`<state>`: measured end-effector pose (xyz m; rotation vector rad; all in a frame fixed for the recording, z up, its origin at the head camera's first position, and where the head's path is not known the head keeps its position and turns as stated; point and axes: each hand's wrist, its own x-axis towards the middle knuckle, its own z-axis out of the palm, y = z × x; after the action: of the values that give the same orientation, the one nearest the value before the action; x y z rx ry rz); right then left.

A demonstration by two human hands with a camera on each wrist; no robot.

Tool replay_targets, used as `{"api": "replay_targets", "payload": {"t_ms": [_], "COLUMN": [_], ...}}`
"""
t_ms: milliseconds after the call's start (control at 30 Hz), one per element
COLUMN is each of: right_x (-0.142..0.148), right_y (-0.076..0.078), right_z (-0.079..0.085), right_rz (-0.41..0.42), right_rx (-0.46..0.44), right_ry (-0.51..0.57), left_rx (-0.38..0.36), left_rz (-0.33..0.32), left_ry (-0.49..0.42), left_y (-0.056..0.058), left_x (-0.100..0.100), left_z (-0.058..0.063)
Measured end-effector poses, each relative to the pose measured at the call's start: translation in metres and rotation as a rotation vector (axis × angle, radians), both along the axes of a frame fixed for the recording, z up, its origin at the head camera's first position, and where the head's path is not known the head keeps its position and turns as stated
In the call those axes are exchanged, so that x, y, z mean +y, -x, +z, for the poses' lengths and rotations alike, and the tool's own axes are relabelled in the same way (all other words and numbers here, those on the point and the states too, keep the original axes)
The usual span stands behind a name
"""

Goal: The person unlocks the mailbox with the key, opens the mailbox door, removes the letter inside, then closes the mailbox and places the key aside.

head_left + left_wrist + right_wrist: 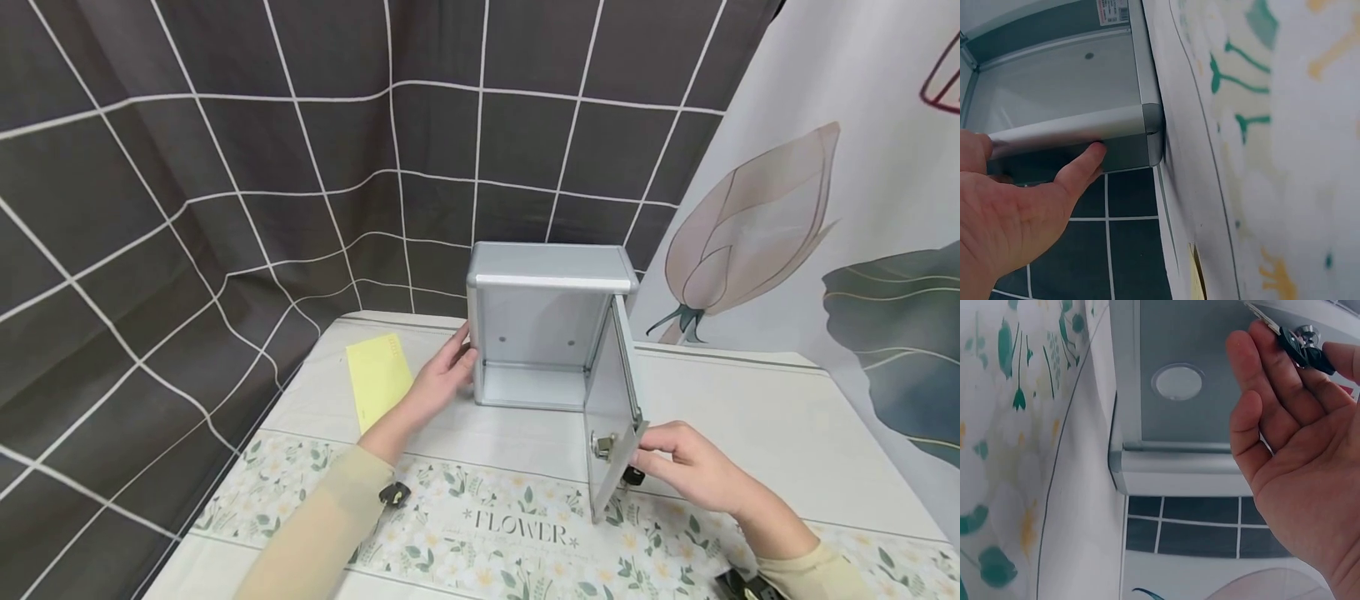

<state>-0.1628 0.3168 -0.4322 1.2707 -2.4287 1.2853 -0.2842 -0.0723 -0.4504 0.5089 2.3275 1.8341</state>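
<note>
A silver-grey metal box [551, 260] stands upright at the table's back, its hinged door [609, 400] swung out toward the front right. Fingers of my left hand [442, 375] lie nearly straight against the box's left side, fingertip on the outer wall [1125, 153] in the left wrist view. On the door's inner face a lock [602, 446] shows. My right hand [693, 467] is at the door's outer face, thumb and fingers pinching a black-headed key [1319, 361] at the lock. A second key [1266, 319] with a black head hangs beside it over the fingers.
Left of the box lies a yellow paper [378, 375] with small printed marks. A white tablecloth [517, 554] with a flower band covers the table. Behind hang a dark curtain [435, 133] with white grid lines and a white cloth [847, 83] with large flower prints.
</note>
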Motion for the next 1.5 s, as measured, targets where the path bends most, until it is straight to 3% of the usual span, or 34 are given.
{"api": "replay_targets", "payload": {"t_ms": [433, 700, 1100, 1500], "right_x": [-0.04, -0.069, -0.106, -0.136], "right_y": [-0.006, -0.003, 0.01, 0.029], "right_z": [0.002, 0.004, 0.006, 0.002], "right_rz": [-0.04, -0.15, -0.305, -0.38], "right_rx": [-0.087, -0.155, -0.27, -0.269], "right_ry": [0.022, -0.021, -0.081, -0.063], "left_rx": [0.044, 0.056, 0.051, 0.05], "left_rz": [0.026, 0.027, 0.025, 0.036], "left_ry": [0.026, 0.036, 0.024, 0.011], "left_y": [0.002, 0.005, 0.003, -0.001], "left_x": [0.007, 0.01, 0.01, 0.006], "left_z": [0.002, -0.001, 0.001, 0.0]}}
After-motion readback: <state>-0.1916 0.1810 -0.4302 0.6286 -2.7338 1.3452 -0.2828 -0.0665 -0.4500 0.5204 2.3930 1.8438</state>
